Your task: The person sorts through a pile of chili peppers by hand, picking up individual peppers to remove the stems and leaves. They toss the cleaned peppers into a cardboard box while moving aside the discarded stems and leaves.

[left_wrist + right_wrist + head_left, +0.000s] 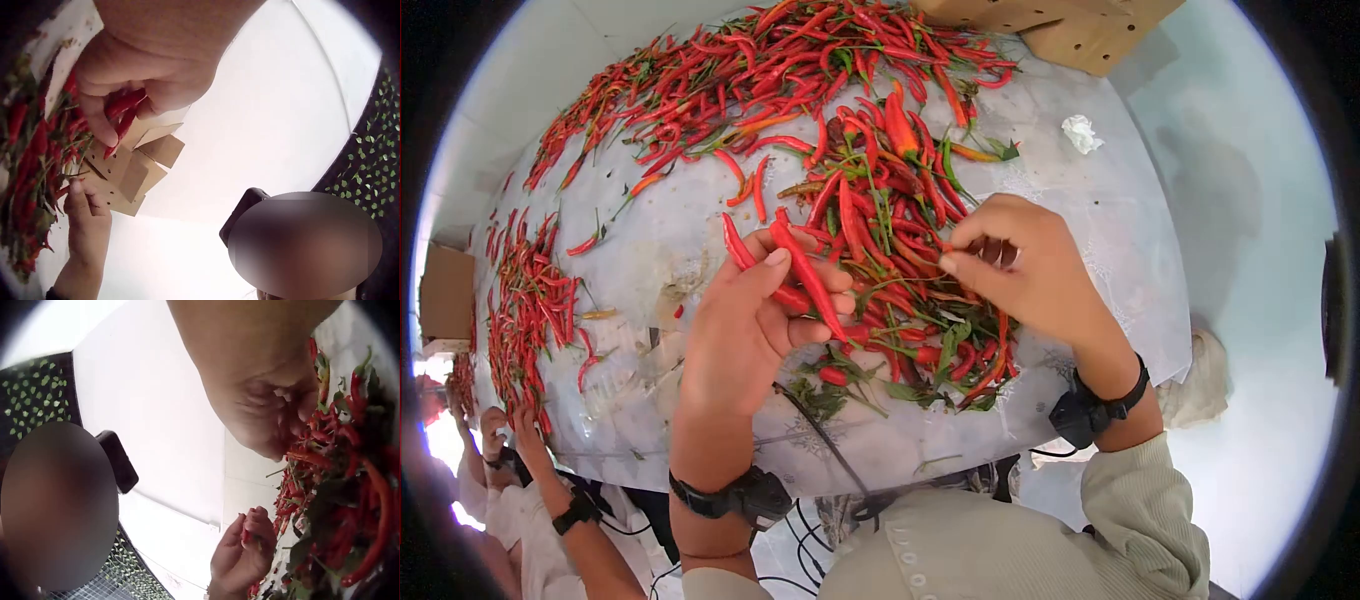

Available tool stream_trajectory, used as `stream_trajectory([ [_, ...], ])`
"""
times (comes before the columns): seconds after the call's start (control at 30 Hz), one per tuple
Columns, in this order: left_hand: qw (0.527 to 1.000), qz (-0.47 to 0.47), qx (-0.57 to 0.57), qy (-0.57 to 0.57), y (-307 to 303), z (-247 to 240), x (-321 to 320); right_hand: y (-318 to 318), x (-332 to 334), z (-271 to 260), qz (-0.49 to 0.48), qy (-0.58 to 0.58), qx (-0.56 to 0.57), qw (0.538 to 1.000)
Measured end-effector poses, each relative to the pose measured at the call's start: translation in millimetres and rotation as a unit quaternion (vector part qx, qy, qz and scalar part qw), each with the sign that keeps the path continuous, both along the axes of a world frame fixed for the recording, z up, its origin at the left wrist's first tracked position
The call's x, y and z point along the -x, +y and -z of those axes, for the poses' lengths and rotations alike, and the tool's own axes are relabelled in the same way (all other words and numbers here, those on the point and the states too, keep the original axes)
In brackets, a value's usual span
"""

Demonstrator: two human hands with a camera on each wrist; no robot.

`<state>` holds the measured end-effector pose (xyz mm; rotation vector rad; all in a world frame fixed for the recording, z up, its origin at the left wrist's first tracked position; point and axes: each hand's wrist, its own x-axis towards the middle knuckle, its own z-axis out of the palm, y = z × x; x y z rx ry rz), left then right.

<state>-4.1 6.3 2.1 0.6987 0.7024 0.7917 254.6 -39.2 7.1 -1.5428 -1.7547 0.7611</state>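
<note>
My left hand (745, 310) holds red chili peppers (810, 275), pinned under the thumb and across the curled fingers. In the left wrist view, those chilies (127, 112) poke out between thumb and fingers. On the right, my right hand (1030, 265) has its thumb and forefinger together at the edge of a chili heap (900, 230). An orange-red chili (310, 459) lies right at those fingertips in the right wrist view, and they pinch its end. Green stems and leaves (950, 345) are mixed through the near side of the heap.
A long bank of red chilies (730, 75) spans the table's far side, with another pile (530, 310) at left. Another person's hands (525, 440) work there. A cardboard box (1090, 35) stands at the back, near crumpled white paper (1082, 134). A cable (825, 440) crosses the table's front edge.
</note>
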Motion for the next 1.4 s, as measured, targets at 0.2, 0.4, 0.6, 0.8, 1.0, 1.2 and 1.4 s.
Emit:
stream_trajectory([
  [0.2,0.998,-0.003,-0.012,0.064,-3,-4,-4,5,-7,0,0.045,0.268,0.053,0.961],
  [0.4,0.999,-0.004,-0.013,0.04,-2,-2,-2,6,-9,0,0.058,0.329,0.039,0.942],
  [0.6,0.998,0.0,-0.014,0.055,-3,-3,-3,3,-9,-9,0.081,0.32,0.098,0.939],
  [0.8,0.994,0.013,-0.036,0.103,-4,-6,-4,0,4,5,0.007,0.243,0.065,0.968],
  [1.0,0.989,0.056,-0.039,0.128,-7,-8,-6,0,10,8,-0.004,0.212,0.037,0.977],
  [1.2,0.995,0.028,-0.038,0.093,-1,-8,3,-1,10,14,0.007,0.147,0.036,0.989],
  [1.4,0.987,-0.045,-0.059,0.141,2,-3,2,-5,12,-3,-0.045,0.022,0.086,0.995],
])
